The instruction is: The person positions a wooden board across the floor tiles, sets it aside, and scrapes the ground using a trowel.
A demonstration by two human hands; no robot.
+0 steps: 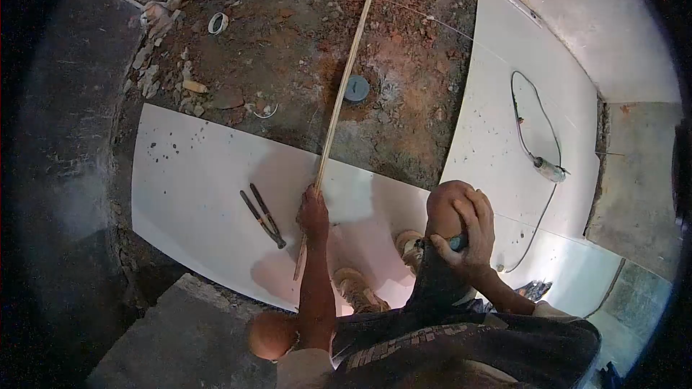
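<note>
My left hand (313,212) is closed around a long, thin wooden strip (344,83). The strip slants from the white tile up across the dirt, past a round grey cap (357,88) set in the ground. Against my raised knee (448,205) rests my right hand (476,230), its fingers curled over the side. Between its thumb and fingers shows a small teal-dark object (458,243), mostly hidden, whose kind I cannot make out. A pair of long-handled pincers (264,217) lies on the tile to the left of my left hand.
Large white tiles (187,180) cover the near floor and the right side (497,101). A corded power tool (549,169) lies on the right tiles, its cable looped. Rubble (148,75) lines the dirt's left edge, near a white ring (218,23). A thin string crosses the far dirt.
</note>
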